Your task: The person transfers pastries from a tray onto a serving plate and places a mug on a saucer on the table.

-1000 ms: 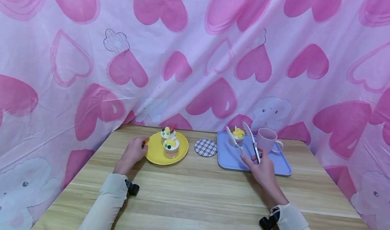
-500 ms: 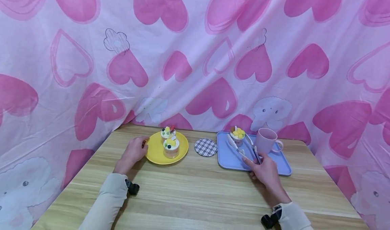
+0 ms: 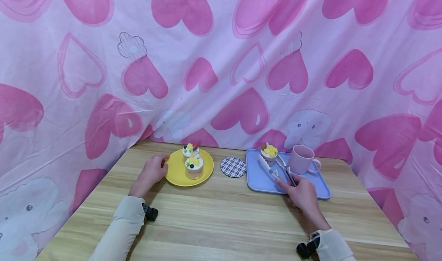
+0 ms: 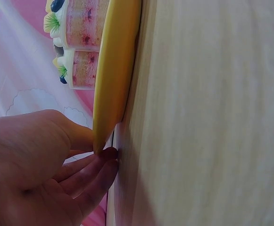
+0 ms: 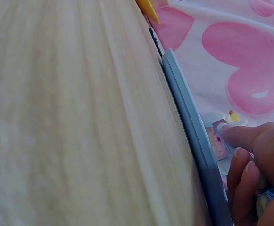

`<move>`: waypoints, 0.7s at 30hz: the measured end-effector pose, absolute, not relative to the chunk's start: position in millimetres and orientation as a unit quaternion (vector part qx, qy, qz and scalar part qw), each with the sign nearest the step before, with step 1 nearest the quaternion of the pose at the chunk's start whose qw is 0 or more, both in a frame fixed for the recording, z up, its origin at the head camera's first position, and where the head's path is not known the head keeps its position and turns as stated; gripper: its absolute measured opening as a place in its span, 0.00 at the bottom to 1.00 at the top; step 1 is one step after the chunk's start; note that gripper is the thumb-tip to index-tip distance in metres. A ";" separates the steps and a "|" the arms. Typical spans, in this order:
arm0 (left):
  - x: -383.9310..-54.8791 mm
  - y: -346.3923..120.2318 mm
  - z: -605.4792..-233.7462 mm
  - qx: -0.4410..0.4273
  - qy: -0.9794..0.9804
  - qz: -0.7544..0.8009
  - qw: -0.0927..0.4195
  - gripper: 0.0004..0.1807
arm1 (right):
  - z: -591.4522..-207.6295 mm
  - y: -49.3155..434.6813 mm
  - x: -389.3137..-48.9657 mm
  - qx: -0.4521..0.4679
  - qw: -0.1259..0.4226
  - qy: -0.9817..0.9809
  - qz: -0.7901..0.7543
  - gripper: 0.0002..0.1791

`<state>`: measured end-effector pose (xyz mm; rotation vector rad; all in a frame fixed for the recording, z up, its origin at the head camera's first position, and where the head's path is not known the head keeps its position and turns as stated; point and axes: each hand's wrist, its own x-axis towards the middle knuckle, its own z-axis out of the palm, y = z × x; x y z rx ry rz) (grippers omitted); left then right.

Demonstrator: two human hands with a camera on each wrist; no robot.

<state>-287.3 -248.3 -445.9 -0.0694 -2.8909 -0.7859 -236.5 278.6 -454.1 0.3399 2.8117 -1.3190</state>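
My left hand (image 3: pixel 150 172) pinches the left rim of a yellow plate (image 3: pixel 176 176) between thumb and fingers; in the left wrist view the fingers (image 4: pixel 92 181) reach under that rim. On the plate stand two dessert cups, the nearer cup (image 3: pixel 194 169) with cream and fruit, the farther cup (image 3: pixel 190 150) with red fruit. Over the blue tray (image 3: pixel 255 183), my right hand (image 3: pixel 301 192) holds metal tongs (image 3: pixel 268 167). Their spread arms reach to a dessert cup (image 3: pixel 269 151) topped with yellow fruit; whether they touch it, I cannot tell.
A pink mug (image 3: pixel 301 160) stands on the tray, right of the tongs. Between plate and tray lies a round checked coaster (image 3: pixel 233 167). A pink heart-patterned curtain (image 3: pixel 221 61) hangs behind the wooden table (image 3: pixel 221 222).
The tongs' tips have come down from above the yellow-fruit cup to lower beside its front. My right hand has moved slightly right and down. The left hand and plate stay put.
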 end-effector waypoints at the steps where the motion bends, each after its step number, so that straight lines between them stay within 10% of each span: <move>1: -287.5 -248.3 -445.9 -0.023 -0.962 -0.262 0.072 0.24 | -454.2 279.0 -236.5 0.108 0.006 0.901 -0.420 0.45; 21: -285.8 -246.8 -444.8 -0.028 -0.961 -0.261 0.084 0.24 | -459.8 273.1 -236.8 0.087 -0.029 0.909 -0.407 0.43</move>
